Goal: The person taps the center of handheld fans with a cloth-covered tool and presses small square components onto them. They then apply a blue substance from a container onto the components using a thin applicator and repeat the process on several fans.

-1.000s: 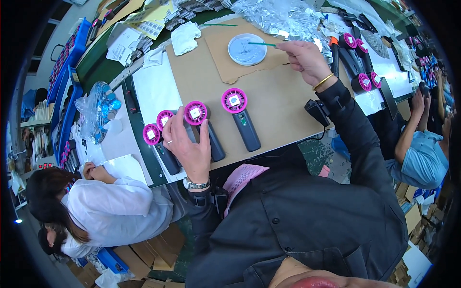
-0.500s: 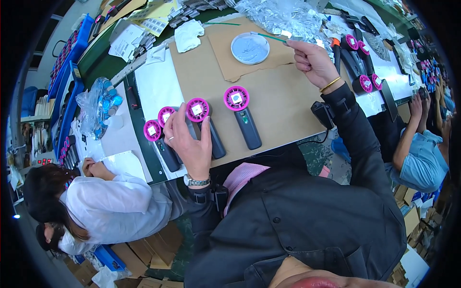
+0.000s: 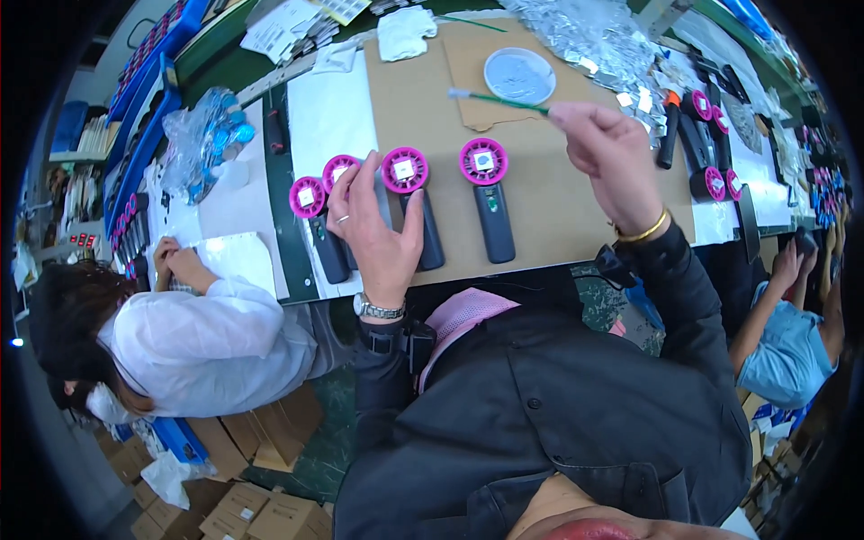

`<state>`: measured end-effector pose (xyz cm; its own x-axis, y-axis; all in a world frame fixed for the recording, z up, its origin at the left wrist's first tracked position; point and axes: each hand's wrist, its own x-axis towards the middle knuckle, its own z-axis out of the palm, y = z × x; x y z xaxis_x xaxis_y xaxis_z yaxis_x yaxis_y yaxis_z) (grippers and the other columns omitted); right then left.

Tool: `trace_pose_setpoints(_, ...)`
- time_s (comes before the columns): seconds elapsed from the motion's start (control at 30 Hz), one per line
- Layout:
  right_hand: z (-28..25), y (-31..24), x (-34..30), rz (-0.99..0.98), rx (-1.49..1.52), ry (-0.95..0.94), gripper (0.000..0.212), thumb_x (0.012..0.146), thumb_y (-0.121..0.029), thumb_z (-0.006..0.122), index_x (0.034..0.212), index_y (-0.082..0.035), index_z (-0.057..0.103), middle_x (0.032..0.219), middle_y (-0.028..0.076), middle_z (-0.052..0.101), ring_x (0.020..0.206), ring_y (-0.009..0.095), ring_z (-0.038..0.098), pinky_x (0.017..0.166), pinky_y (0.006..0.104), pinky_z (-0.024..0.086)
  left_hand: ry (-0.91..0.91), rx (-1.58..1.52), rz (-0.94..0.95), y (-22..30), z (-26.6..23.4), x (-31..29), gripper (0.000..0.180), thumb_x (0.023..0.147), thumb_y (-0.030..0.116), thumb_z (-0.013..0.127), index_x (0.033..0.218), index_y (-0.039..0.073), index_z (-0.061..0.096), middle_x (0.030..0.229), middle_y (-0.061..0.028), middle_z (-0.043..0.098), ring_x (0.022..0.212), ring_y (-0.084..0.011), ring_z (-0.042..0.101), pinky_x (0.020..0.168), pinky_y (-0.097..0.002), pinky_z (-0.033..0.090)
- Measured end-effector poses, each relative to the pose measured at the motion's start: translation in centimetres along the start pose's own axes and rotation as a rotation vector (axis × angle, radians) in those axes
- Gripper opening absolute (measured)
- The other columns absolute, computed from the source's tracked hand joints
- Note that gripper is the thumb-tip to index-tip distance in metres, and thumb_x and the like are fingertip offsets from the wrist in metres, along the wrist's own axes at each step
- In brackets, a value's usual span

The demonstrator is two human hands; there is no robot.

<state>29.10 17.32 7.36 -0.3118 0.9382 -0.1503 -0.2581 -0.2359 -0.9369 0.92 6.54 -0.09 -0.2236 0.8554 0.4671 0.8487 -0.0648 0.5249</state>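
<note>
Pinched in my right hand (image 3: 612, 162) is a thin green stick with a pale tip (image 3: 499, 99), like a small brush. Its tip points left, over the cardboard just short of the round dish (image 3: 519, 76) of greyish-white paste. My left hand (image 3: 378, 225) has its fingers spread over the handheld fans on the left; whether it touches them I cannot tell. Its thumb and forefinger lie either side of a fan with a pink spoked head (image 3: 405, 169). Another fan (image 3: 483, 162) lies apart to the right, a grey-blue spot on its white centre square.
Brown cardboard (image 3: 558, 211) covers the table. A white cloth (image 3: 407, 34) and clear plastic packaging (image 3: 585, 36) lie at the back. More pink-headed fans (image 3: 711, 184) are at the right. A co-worker in white (image 3: 198, 337) sits left; another in blue (image 3: 792, 333) is right.
My right hand has drawn the green stick away from the dish, so its tip now lies to the dish's left. My left hand stays over the fans. The whole view has shifted slightly.
</note>
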Motion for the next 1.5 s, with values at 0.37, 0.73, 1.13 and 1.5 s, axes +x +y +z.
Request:
trace_pose_setpoints(0.37, 4.0, 5.0, -0.6, -1.245, -1.155, -0.323, 0.043, 0.079, 0.002, 0.083, 0.122, 0.002, 0.079, 0.082, 0.007, 0.062, 0.069, 0.022, 0.065, 0.058, 0.0373, 0.053, 0.030, -0.031, 0.007, -0.5, -0.2, -0.1, 0.082, 0.088, 0.016, 0.089, 0.159, 0.003, 0.050, 0.138, -0.0065, 0.076, 0.143, -0.0327, 0.049, 0.119, -0.0533, 0.025)
trace_pose_setpoints(0.73, 4.0, 5.7, 0.0, -1.346, -1.403, -0.461, 0.054, 0.069, -0.006, 0.072, 0.122, 0.001, 0.079, 0.082, 0.002, 0.050, 0.070, 0.017, 0.060, 0.057, 0.0332, 0.052, -0.001, -0.035, -0.019, -0.6, -0.3, 0.0, 0.082, 0.090, 0.022, 0.090, 0.160, 0.006, 0.050, 0.140, -0.0039, 0.076, 0.144, -0.0298, 0.048, 0.122, -0.0508, 0.024)
trace_pose_setpoints(1.13, 3.6, 5.4, -0.9, -1.293, -1.418, -0.502, 0.055, 0.068, -0.006, 0.073, 0.122, 0.002, 0.079, 0.083, 0.002, 0.052, 0.070, 0.017, 0.061, 0.058, 0.0333, 0.052, 0.011, -0.035, -0.004, -0.7, -0.3, 0.1, 0.080, 0.088, 0.020, 0.089, 0.157, 0.005, 0.052, 0.138, -0.0040, 0.077, 0.141, -0.0310, 0.049, 0.117, -0.0539, 0.023)
trace_pose_setpoints(1.5, 4.4, 5.7, -1.0, -0.919, -0.974, -0.235, 0.029, 0.088, 0.002, 0.082, 0.118, 0.004, 0.081, 0.079, 0.004, 0.062, 0.067, 0.017, 0.060, 0.058, 0.0324, 0.048, 0.008, -0.028, -0.002, -0.5, -0.4, 0.0, 0.079, 0.089, 0.021, 0.089, 0.156, 0.004, 0.052, 0.138, -0.0042, 0.076, 0.139, -0.0313, 0.049, 0.117, -0.0531, 0.023)
